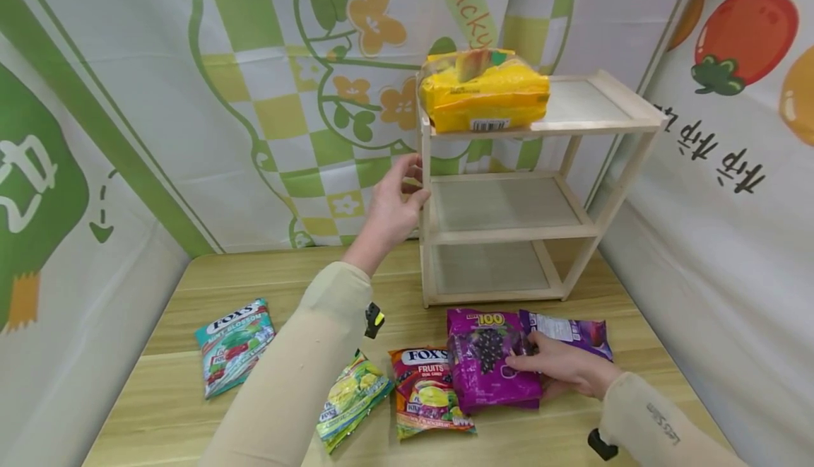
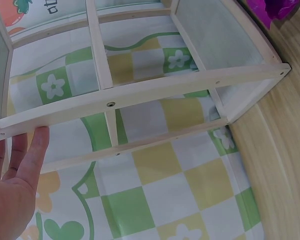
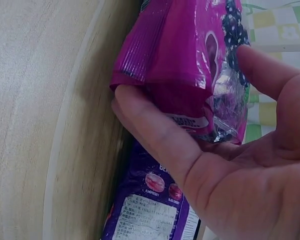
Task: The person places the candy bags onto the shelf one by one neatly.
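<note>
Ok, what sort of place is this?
Probably a makeshift staging booth rather than a shop: printed cloth walls in a wood-look table, and a small three-tier shelf stands there with candy bags around it.

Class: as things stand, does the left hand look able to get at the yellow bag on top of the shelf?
Probably yes: the left hand holds the left front post of the wooden shelf, below the yellow bag, whose near side shows no obstruction. It would likely need to release the post first.
</note>
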{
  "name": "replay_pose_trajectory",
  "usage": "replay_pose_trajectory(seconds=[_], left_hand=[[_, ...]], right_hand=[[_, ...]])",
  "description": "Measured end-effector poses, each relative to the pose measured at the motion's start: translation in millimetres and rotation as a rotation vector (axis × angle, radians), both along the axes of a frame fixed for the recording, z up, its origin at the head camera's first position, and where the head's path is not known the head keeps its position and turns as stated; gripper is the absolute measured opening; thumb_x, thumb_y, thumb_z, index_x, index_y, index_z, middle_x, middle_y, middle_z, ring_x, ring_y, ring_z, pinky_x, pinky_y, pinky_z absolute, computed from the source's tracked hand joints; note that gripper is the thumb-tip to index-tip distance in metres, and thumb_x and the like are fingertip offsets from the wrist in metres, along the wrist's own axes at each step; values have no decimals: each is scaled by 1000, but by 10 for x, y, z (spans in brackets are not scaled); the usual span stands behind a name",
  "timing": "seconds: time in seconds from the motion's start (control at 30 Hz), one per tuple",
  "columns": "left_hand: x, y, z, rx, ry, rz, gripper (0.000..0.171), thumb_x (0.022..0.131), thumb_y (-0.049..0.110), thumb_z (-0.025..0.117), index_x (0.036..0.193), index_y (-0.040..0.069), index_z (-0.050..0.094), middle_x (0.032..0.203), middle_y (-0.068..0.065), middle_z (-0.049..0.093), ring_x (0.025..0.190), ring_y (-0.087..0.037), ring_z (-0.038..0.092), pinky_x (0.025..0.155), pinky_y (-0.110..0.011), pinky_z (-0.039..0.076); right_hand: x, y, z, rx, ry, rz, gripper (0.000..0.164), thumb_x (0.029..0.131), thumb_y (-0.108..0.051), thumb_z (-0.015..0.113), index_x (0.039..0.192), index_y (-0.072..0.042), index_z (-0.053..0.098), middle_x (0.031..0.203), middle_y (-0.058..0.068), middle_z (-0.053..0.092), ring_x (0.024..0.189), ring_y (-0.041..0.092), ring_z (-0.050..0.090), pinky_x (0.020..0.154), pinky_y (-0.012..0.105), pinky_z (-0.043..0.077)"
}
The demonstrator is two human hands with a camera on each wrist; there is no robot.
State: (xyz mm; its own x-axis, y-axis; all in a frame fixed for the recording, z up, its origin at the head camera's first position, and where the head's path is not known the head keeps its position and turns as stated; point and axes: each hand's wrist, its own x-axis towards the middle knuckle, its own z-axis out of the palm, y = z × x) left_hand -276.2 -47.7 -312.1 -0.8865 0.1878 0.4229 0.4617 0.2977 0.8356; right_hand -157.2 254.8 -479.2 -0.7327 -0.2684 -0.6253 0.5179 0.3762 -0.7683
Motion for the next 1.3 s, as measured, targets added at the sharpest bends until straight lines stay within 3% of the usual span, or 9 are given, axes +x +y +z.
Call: replay_pose_trajectory(seconds=[0.33,0.6,0.8,0.93,1.1,1.3], left_hand=[[13,3,9,-5,-2,5,41,98,-6,60,135,9,52,117,-12,61,101,-29,65,82,-36,60],[10,3,4,-9,-1,3,41,98,-6,60,136,7,52,117,-11,61,100,-29,64,82,-37,60],[11,5,3,-14,1,10,41,98,-6,60,135,9,52,118,-11,61,101,-28,65,83,-37,60],[13,6,2,-13,-2,12,41,98,-6,60,136,10,52,118,-11,61,101,-28,65,83,-37,60],[9,7,2,-11,-3,14,41,98,-6,60,136,9,52,118,-11,61,101,-28,65,83,-37,60],[19,11,11,-10,-6,15,40,98,-6,60,135,9,52,118,-11,61,101,-28,65,83,-37,60]], right_hand=[[12,-22,-27,44,62,-17,83,96,-29,72,151,5,21,120,28,57,97,33,68,81,52,62],[33,-68,-68,54,122,-28,86,93,-24,75,153,4,19,132,34,50,97,32,70,81,50,62],[53,-110,-77,127,159,-9,90,91,-25,77,155,1,19,141,41,37,88,32,71,67,50,63],[67,-123,-69,151,158,7,92,91,-28,77,156,-3,16,131,39,46,75,34,71,60,51,62],[91,-140,-46,199,162,36,94,92,-34,77,158,-6,15,120,34,55,58,31,67,49,42,59],[106,-181,-56,237,159,26,104,90,-38,78,159,-1,9,129,40,50,57,32,66,50,43,60]])
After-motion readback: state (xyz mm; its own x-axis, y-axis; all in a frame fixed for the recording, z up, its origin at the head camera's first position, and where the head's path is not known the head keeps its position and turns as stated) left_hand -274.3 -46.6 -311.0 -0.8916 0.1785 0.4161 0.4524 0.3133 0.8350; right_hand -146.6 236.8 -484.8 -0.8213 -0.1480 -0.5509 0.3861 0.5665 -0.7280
